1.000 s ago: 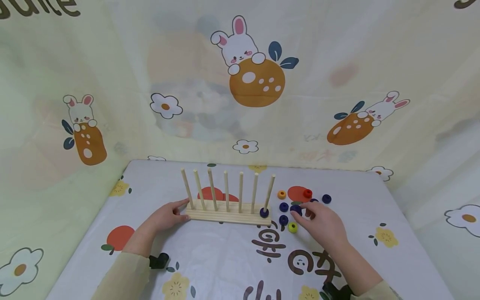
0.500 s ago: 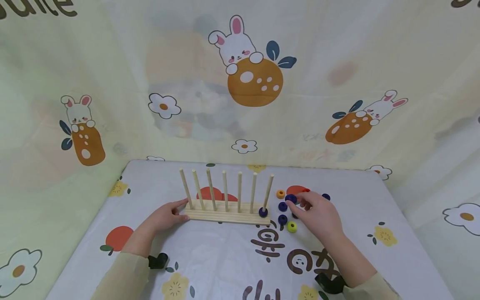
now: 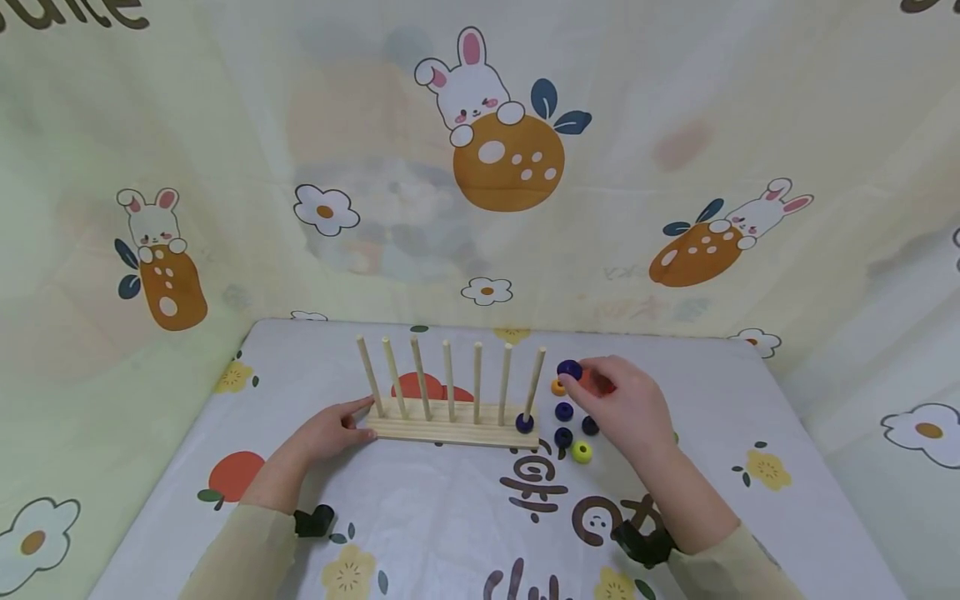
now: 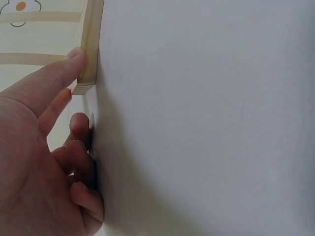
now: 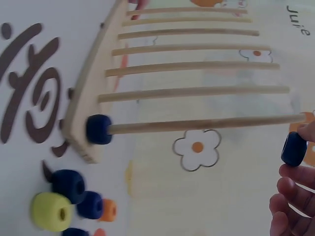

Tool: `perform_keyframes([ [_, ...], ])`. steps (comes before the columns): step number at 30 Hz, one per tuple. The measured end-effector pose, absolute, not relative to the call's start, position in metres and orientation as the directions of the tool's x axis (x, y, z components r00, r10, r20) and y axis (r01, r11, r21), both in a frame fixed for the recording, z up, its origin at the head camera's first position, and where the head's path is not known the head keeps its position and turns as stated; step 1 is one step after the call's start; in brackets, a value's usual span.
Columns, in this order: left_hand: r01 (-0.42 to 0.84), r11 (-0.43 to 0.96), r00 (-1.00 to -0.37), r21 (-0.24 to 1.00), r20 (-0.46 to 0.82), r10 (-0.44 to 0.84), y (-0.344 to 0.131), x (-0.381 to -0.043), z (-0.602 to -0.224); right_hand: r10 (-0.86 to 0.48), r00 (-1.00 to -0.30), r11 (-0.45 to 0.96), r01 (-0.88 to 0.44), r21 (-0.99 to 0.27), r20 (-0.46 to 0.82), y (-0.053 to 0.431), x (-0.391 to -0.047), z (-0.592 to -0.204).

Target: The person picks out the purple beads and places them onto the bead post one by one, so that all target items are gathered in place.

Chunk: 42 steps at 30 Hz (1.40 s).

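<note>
A wooden peg rack (image 3: pixel 457 430) with a row of upright pegs stands on the table. One dark blue bead (image 3: pixel 524 423) sits at the foot of its rightmost peg. My left hand (image 3: pixel 322 435) grips the rack's left end, the thumb on the base's front side in the left wrist view. Between thumb and fingertips my right hand (image 3: pixel 630 408) pinches another dark blue bead (image 5: pixel 294 149). That bead is raised off the table, to the right of the rightmost peg's tip and apart from it.
Right of the rack lie several loose beads: a yellow-green bead (image 3: pixel 581 452), an orange bead (image 3: pixel 558 387) partly covered by the right hand, and dark blue beads such as this blue bead (image 3: pixel 563 412). A printed cloth (image 3: pixel 450 517) covers the table; a curtain (image 3: pixel 375 125) hangs behind.
My right hand has lifted the dark blue bead from among the loose ones, moving up and slightly left. The left hand stays on the rack's end.
</note>
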<state>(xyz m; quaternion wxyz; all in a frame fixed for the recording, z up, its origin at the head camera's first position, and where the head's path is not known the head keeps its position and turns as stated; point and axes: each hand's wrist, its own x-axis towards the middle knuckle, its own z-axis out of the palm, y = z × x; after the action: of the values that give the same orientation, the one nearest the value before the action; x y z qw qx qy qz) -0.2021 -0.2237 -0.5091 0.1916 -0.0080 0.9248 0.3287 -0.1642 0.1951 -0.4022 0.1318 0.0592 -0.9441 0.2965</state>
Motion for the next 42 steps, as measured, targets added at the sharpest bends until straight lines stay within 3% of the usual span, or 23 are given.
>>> perform_keyframes([
  [12, -0.15, 0.79, -0.926, 0.594, -0.365, 0.099, -0.227, -0.204, -0.513, -0.025, -0.939, 0.769, -0.237, -0.594, 0.343, 0.177, -0.174, -0.376],
  [42, -0.141, 0.781, -0.929, 0.609, -0.353, 0.107, -0.226, -0.205, -0.514, -0.022, -0.947, 0.757, -0.225, -0.613, 0.32, 0.155, -0.179, -0.377],
])
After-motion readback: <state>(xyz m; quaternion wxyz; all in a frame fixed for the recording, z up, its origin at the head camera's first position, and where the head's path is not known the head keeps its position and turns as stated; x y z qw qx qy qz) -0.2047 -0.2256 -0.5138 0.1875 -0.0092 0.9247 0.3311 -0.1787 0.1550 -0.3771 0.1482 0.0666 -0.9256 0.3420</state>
